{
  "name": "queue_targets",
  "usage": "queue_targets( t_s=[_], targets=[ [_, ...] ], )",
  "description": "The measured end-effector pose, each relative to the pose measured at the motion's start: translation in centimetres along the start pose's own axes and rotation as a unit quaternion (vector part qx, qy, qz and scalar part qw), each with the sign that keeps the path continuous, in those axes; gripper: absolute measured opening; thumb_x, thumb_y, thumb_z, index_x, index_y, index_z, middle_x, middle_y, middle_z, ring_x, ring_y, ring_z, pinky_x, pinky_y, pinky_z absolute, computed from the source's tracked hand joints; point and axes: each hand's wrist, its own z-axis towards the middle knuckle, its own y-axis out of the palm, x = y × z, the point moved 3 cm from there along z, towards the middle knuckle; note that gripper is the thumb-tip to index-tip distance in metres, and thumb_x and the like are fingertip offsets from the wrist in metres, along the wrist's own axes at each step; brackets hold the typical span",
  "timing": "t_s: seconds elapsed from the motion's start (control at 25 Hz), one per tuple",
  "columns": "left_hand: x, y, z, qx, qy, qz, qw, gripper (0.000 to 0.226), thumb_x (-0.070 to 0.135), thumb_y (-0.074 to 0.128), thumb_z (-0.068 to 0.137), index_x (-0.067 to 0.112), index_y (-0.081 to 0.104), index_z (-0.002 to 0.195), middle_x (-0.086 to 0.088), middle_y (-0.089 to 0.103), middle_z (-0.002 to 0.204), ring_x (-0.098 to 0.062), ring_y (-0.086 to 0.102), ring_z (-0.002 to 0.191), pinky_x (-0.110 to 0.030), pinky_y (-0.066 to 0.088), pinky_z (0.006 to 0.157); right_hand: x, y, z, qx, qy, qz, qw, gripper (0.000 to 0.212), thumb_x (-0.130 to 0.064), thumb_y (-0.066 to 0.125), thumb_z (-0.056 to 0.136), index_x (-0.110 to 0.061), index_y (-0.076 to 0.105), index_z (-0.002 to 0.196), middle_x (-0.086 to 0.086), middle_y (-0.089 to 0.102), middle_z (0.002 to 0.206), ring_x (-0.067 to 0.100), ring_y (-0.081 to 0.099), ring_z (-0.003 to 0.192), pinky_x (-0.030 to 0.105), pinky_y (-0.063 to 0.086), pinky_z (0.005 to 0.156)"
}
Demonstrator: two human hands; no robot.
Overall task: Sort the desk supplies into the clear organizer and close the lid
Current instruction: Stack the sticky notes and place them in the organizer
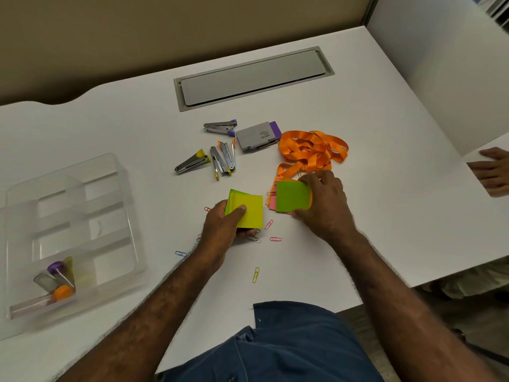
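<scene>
Blue clothing (289, 343) at the near edge, both hands on sticky notes over the white desk (371, 161).

Clear organizer (121, 216) sits near left, lid not seen, holding a few small coloured pieces in its nearest compartment. Orange ribbon (311, 150) lies far right of centre, small staplers (217, 158) beside it. Right hand (325, 202) grips a green note stack (292, 195) lying on the desk; left hand (225, 224) holds a yellow-green pad (248, 209). Paper clips (256, 274) lie scattered near.

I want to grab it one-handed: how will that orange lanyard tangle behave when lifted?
The orange lanyard tangle is flat ribbon in loose loops, so it will probably go floppy and trail. It looks light and unlikely to roll. Its near end lies against the sticky notes under the right hand, so lifting it may drag them.
</scene>
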Motion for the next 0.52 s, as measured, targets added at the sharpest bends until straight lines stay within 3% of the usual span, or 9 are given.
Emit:
queue_targets(
  t_s=[0.24,0.4,0.52],
  targets=[
    [0.3,-0.5,-0.4,0.013,0.022,0.001,1.0,0.004,0.027,0.062,0.103,0.025,0.064,0.105,-0.013,0.074,0.114,-0.034,0.078,0.091,-0.049,0.065,0.085,-0.6,-0.4,-1.3,0.0,-0.011,0.037,0.999,0.057,-0.03,0.083,0.085,-0.027,0.057,0.135,0.001,0.061,0.137,0.023,0.053,0.122,0.034,0.047,0.097],
    [0.4,-0.8,-0.7,0.029,0.028,0.019,0.999,0.007,0.03,0.063,0.102,0.026,0.064,0.108,-0.013,0.073,0.119,-0.036,0.074,0.103,-0.056,0.06,0.095,-0.5,-2.3,-1.2,0.016,0.011,0.115,0.993,0.031,-0.02,0.075,0.093,-0.023,0.064,0.121,0.002,0.068,0.122,0.022,0.061,0.112,0.026,0.043,0.081],
    [0.4,-0.9,-1.1,0.028,0.033,0.022,0.999,0.014,0.032,0.063,0.102,0.027,0.063,0.116,-0.012,0.072,0.121,-0.032,0.074,0.105,-0.054,0.06,0.096,-0.3,-3.9,-1.6,0.057,0.015,0.151,0.987,0.031,-0.023,0.068,0.098,-0.024,0.06,0.128,0.003,0.068,0.125,0.023,0.064,0.111,0.026,0.049,0.077]
  ],
)
